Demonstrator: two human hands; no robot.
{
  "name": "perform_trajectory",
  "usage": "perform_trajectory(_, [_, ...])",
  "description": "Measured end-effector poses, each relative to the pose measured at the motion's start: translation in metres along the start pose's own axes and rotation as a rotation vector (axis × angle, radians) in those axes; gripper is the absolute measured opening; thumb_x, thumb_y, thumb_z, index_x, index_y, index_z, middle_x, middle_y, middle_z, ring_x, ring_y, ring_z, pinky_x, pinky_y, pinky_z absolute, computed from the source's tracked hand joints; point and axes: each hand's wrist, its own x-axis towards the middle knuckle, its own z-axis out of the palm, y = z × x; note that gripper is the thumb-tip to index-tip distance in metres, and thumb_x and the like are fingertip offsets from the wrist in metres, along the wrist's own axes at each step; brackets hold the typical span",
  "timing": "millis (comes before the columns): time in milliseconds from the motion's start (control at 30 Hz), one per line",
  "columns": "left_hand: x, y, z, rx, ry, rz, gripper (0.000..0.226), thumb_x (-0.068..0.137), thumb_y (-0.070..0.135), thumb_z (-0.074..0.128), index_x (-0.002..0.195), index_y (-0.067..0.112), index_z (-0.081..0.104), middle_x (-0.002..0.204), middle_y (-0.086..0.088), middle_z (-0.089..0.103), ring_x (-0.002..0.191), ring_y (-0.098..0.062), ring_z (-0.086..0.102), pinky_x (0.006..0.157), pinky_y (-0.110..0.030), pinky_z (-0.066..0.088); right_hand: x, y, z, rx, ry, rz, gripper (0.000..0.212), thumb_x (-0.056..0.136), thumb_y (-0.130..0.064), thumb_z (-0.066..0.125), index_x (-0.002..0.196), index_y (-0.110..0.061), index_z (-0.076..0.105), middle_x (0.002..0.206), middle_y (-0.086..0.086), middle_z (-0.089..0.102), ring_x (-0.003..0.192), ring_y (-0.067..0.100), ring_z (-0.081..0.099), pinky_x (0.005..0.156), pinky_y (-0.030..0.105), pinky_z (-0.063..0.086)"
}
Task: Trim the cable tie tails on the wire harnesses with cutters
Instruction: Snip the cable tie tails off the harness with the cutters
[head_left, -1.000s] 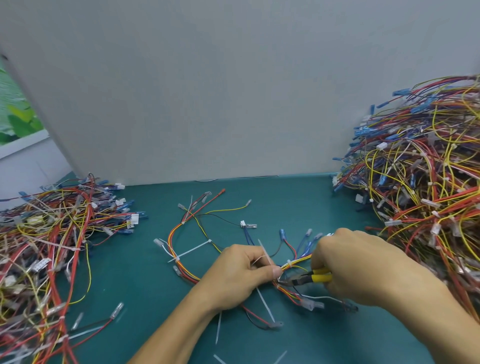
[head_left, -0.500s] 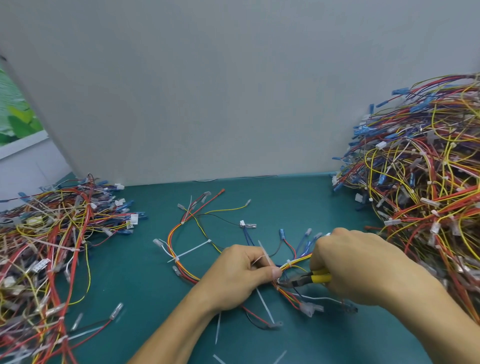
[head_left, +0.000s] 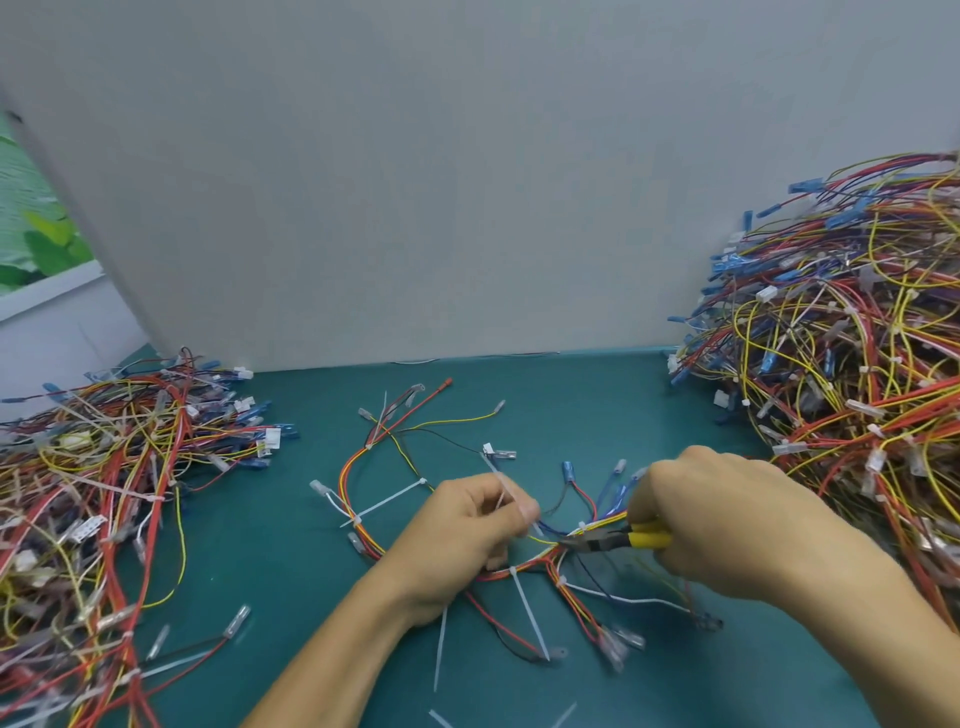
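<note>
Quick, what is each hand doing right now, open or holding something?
Left hand: closed, pinching a white cable tie tail.
Right hand: closed, gripping the yellow-handled cutters.

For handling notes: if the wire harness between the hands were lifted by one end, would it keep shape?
Probably not: the wire harness lies in loose curves on the mat, so it would likely droop. Thin wires suggest little weight. The splayed terminals could snag.
</note>
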Motion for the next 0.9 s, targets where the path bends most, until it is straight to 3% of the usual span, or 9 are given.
perform_trajectory(100, [0.001, 0.003, -0.005, -0.235, 0.083, -0.050, 0.034, 0.096, 0.006, 0.044, 0.067, 0.013, 0.060, 0.063, -0.004, 0.051, 0.047, -0.012, 0.034, 0.049, -0.022, 0.030, -0.001, 0.000, -0.002, 0.010, 0.040, 0.002, 0.008, 0.080, -0.025, 0.052, 0.085, -0.031, 0.050, 0.070, -0.005, 0.036, 0.072, 0.029, 0.046, 0.056, 0.029, 0.031])
perform_trajectory(233, [0.000, 0.010, -0.011, -0.288, 0.136, -0.048, 0.031, 0.094, 0.003, 0.036, 0.071, 0.008, 0.056, 0.063, -0.009, 0.054, 0.048, -0.015, 0.043, 0.047, -0.025, 0.032, 0.000, -0.005, 0.000, 0.032, 0.036, -0.018, 0.016, 0.082, -0.026, 0.053, 0.094, -0.036, 0.058, 0.070, -0.007, 0.035, 0.072, 0.028, 0.045, 0.054, 0.028, 0.029])
perform_trajectory(333, [-0.003, 0.012, -0.017, -0.222, 0.114, -0.031, 0.008, 0.083, 0.000, 0.050, 0.080, 0.006, 0.055, 0.060, -0.004, 0.049, 0.048, -0.014, 0.041, 0.045, -0.023, 0.026, 0.003, -0.009, 0.003, 0.028, 0.034, -0.038, 0.023, 0.084, -0.026, 0.053, 0.105, -0.034, 0.060, 0.071, -0.007, 0.033, 0.074, 0.028, 0.045, 0.058, 0.029, 0.031])
perform_trajectory(467, [-0.014, 0.013, -0.019, -0.143, 0.055, 0.020, 0.018, 0.065, 0.006, 0.065, 0.081, 0.009, 0.057, 0.057, 0.003, 0.040, 0.045, -0.008, 0.028, 0.045, -0.020, 0.020, 0.005, -0.011, 0.007, 0.024, 0.030, -0.058, 0.019, 0.083, -0.023, 0.054, 0.099, -0.029, 0.061, 0.071, -0.006, 0.036, 0.073, 0.029, 0.048, 0.055, 0.028, 0.030])
perform_trajectory(533, [-0.017, 0.015, -0.022, 0.019, 0.033, 0.041, 0.023, 0.063, 0.008, 0.072, 0.082, 0.012, 0.061, 0.058, 0.005, 0.042, 0.046, -0.007, 0.030, 0.045, -0.017, 0.026, 0.005, -0.012, 0.008, 0.028, 0.025, -0.062, 0.018, 0.083, -0.023, 0.054, 0.098, -0.030, 0.061, 0.070, -0.006, 0.036, 0.072, 0.029, 0.048, 0.056, 0.028, 0.031])
perform_trajectory(633, [-0.020, 0.015, -0.025, 0.607, 0.001, 0.110, 0.031, 0.065, 0.016, 0.083, 0.090, 0.027, 0.068, 0.071, 0.014, 0.048, 0.053, 0.000, 0.040, 0.055, -0.014, 0.033, 0.006, -0.012, 0.010, 0.032, 0.018, -0.061, 0.019, 0.084, -0.023, 0.054, 0.099, -0.029, 0.062, 0.070, -0.006, 0.038, 0.073, 0.029, 0.049, 0.057, 0.029, 0.034])
perform_trajectory(700, [-0.022, 0.009, -0.024, 0.886, -0.024, 0.180, 0.032, 0.070, 0.024, 0.082, 0.099, 0.033, 0.069, 0.082, 0.018, 0.052, 0.071, 0.007, 0.049, 0.065, -0.007, 0.033, 0.006, -0.012, 0.010, 0.034, 0.013, -0.057, 0.018, 0.083, -0.021, 0.053, 0.098, -0.027, 0.062, 0.071, -0.005, 0.039, 0.073, 0.029, 0.050, 0.058, 0.029, 0.035])
perform_trajectory(767, [-0.025, 0.002, -0.022, 0.930, -0.053, 0.219, 0.037, 0.071, 0.030, 0.081, 0.105, 0.032, 0.068, 0.090, 0.020, 0.052, 0.084, 0.011, 0.049, 0.072, -0.004, 0.033, 0.006, -0.013, 0.010, 0.031, 0.012, -0.054, 0.018, 0.083, -0.020, 0.052, 0.097, -0.026, 0.061, 0.071, -0.005, 0.039, 0.073, 0.029, 0.050, 0.058, 0.029, 0.035])
perform_trajectory(900, [-0.022, -0.008, -0.020, 0.901, 0.022, 0.308, 0.033, 0.073, 0.036, 0.080, 0.103, 0.030, 0.070, 0.093, 0.019, 0.058, 0.083, 0.015, 0.048, 0.073, -0.002, 0.031, 0.007, -0.013, 0.011, 0.014, 0.020, -0.055, 0.020, 0.084, -0.022, 0.051, 0.099, -0.029, 0.061, 0.072, -0.006, 0.036, 0.073, 0.028, 0.049, 0.057, 0.029, 0.034])
